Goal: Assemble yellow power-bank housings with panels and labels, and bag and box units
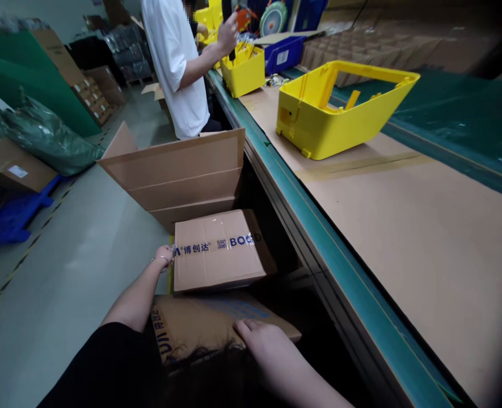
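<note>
The green-edged bench [348,277] at right is covered with cardboard [425,243], on which a yellow housing [340,130] is set; a second housing [246,76] is placed at upper centre

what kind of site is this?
Probably a factory assembly or packing floor: yellow shells stand on a long green-edged workbench, a taped carton sits alongside, and a co-worker stands farther along.

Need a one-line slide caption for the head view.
Left hand at the edge of a taped carton, right hand on a nearer carton, beside a bench bearing yellow housings.
</note>
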### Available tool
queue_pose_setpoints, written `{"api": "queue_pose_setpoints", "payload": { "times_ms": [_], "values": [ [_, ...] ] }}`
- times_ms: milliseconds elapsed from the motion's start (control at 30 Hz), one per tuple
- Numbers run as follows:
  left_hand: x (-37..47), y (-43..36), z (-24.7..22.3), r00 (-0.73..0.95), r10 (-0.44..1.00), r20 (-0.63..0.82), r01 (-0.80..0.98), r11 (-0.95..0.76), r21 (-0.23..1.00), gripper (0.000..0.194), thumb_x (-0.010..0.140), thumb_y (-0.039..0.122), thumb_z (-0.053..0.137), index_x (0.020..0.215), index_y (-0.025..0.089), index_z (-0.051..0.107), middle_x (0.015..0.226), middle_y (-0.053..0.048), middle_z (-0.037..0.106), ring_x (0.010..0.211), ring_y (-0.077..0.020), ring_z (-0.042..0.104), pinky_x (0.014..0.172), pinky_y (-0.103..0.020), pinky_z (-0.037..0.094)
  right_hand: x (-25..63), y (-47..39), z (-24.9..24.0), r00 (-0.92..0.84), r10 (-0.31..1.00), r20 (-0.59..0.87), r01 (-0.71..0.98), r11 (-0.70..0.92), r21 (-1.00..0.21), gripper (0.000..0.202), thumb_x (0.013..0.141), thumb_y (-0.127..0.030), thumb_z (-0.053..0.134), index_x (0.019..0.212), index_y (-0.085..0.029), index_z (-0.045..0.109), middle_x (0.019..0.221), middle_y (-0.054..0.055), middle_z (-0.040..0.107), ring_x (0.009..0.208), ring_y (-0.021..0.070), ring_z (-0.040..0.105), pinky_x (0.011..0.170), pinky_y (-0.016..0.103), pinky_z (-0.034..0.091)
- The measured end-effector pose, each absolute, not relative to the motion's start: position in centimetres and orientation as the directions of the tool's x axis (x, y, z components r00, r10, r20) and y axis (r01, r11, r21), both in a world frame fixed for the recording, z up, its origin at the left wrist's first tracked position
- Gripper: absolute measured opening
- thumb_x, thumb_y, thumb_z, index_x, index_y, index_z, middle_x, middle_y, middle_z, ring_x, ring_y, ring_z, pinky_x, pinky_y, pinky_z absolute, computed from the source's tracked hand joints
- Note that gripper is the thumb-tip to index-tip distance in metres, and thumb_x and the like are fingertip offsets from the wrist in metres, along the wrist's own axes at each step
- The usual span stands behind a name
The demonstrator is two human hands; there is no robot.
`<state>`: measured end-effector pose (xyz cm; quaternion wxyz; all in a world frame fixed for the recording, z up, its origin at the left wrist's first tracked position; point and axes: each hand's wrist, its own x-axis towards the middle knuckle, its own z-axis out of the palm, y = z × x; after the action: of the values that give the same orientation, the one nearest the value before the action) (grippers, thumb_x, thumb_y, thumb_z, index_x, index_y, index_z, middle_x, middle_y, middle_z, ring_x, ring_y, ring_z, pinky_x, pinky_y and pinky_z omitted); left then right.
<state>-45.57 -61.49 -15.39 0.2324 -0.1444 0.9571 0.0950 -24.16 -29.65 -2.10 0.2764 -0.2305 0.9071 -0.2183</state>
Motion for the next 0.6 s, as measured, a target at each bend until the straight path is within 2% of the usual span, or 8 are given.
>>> {"api": "queue_pose_setpoints", "payload": {
  "times_ms": [233, 600],
  "values": [
    [-45.6, -61.3, -16.7, -0.745, -0.330, -0.580, -0.530, 0.821, 0.213, 0.031, 0.089, 0.034, 0.053, 0.114, 0.015, 0.054, 0.107, -0.007, 0.060, 0.087, -0.0162, 0.061, 0.073, -0.034, 0.054, -24.2, -29.7, -1.7, -0.746, -0.532, -0.401, -0.275, 0.794, -0.542, 0.037, 0.062, -0.008, 0.052, 0.098, -0.015, 0.058, 0.099, 0.015, 0.065, 0.090, 0.0283, 0.064, 0.076, 0.033, 0.047],
    [-45.7, -62.0, -17.7, -0.700, -0.383, -0.602, -0.648, 0.695, 0.311, 0.033, 0.089, 0.035, 0.053, 0.115, 0.015, 0.053, 0.109, -0.008, 0.059, 0.090, -0.0174, 0.061, 0.076, -0.036, 0.054, -24.4, -29.6, -1.6, -0.728, -0.542, -0.420, -0.256, 0.783, -0.567, 0.038, 0.064, -0.007, 0.049, 0.101, -0.015, 0.058, 0.101, 0.015, 0.064, 0.093, 0.0282, 0.063, 0.078, 0.034, 0.047]
  ]
}}
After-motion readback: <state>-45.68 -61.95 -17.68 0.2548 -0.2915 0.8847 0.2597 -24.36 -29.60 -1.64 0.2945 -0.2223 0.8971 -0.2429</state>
